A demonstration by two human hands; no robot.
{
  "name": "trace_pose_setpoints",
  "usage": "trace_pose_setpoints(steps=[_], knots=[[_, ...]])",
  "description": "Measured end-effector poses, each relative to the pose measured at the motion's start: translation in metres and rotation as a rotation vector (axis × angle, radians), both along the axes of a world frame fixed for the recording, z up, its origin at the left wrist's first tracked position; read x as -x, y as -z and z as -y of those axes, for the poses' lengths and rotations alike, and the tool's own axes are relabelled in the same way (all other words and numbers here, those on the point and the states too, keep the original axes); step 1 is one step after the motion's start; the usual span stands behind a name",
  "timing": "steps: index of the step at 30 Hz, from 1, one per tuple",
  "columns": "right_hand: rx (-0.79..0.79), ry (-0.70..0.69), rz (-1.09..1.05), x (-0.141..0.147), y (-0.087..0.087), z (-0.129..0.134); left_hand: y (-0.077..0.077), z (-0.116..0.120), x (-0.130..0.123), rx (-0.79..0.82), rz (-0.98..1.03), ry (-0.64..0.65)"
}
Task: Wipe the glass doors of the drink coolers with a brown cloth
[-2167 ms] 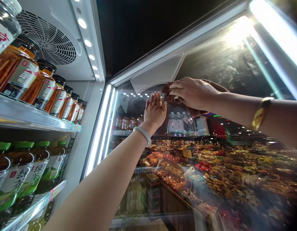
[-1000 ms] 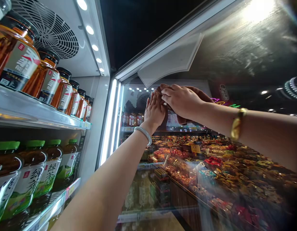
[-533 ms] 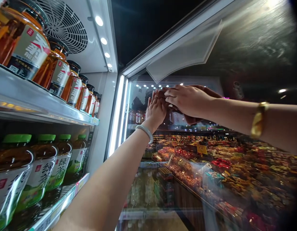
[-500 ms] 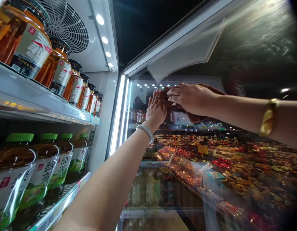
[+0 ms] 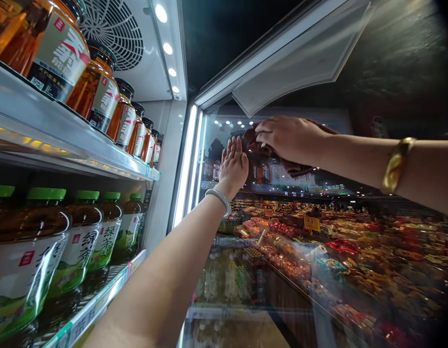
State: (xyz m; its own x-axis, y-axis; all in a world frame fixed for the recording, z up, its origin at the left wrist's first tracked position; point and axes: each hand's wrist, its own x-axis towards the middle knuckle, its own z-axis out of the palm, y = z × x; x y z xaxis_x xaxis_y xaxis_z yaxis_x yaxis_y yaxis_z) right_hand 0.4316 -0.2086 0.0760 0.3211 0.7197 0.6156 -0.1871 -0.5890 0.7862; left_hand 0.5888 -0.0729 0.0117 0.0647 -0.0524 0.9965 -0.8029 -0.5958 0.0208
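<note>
My left hand (image 5: pixel 234 164), with a pale bangle at the wrist, lies flat against the glass door (image 5: pixel 231 270), fingers stretched upward. To its right, my right hand (image 5: pixel 282 137) presses a dark brown cloth (image 5: pixel 294 167) to the same pane, its fingers curled over the cloth's left end. A gold bangle circles that wrist. Just above both hands, a translucent sheet (image 5: pixel 296 72) with a curled lower edge is on the upper part of the door.
On the left, amber bottles with black lids (image 5: pixel 102 92) line the upper cooler shelf (image 5: pixel 64 121). Green-capped tea bottles (image 5: pixel 88 232) stand below. A round fan grille (image 5: pixel 115 36) and lights are overhead. Through or reflected in the glass appear heaps of colourful packaged goods (image 5: pixel 340 246).
My right hand and the cloth have shifted slightly up, opening a gap from my left hand, which stays on the glass. The whole view has tilted a little, moving the shelves rightward.
</note>
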Motion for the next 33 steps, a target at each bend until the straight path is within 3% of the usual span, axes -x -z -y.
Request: trace_pose_setpoints(steps=[2,4,9,11,14,16,19,21,23,26,29,31,33], knots=[[-0.112,0.017,0.073,-0.003,-0.006,-0.008,-0.001,0.002,-0.001,0.021,0.001,0.013],[-0.132,0.053,0.098,-0.012,-0.001,-0.020,-0.001,0.001,-0.003,0.048,-0.009,0.030],[0.133,0.125,-0.045,-0.026,0.028,-0.024,0.012,-0.012,-0.016,0.041,-0.032,0.048],[0.100,0.108,-0.029,-0.027,0.021,-0.018,0.020,-0.018,-0.023,0.025,-0.017,0.066],[-0.092,0.027,0.108,-0.032,0.001,-0.025,0.027,-0.023,-0.030,0.019,-0.003,0.095],[-0.144,0.023,0.148,-0.039,0.002,-0.039,0.029,-0.023,-0.032,0.027,-0.012,0.098],[-0.016,0.123,0.038,-0.044,0.031,-0.054,0.032,-0.024,-0.034,0.025,-0.053,0.076],[0.080,0.155,-0.053,-0.041,0.053,-0.051,0.035,-0.026,-0.034,0.016,-0.068,0.060],[0.111,0.141,-0.093,-0.036,0.061,-0.042,0.041,-0.030,-0.034,0.002,-0.063,0.053],[0.031,0.100,-0.024,-0.036,0.043,-0.035,0.051,-0.036,-0.036,-0.006,-0.057,0.038],[-0.090,0.061,0.058,-0.050,0.026,-0.051,0.060,-0.039,-0.041,0.016,-0.061,0.019],[-0.080,0.069,0.042,-0.061,0.033,-0.065,0.065,-0.039,-0.045,0.036,-0.084,0.011],[0.047,0.090,-0.016,-0.068,0.049,-0.071,0.068,-0.040,-0.048,0.050,-0.112,0.006]])
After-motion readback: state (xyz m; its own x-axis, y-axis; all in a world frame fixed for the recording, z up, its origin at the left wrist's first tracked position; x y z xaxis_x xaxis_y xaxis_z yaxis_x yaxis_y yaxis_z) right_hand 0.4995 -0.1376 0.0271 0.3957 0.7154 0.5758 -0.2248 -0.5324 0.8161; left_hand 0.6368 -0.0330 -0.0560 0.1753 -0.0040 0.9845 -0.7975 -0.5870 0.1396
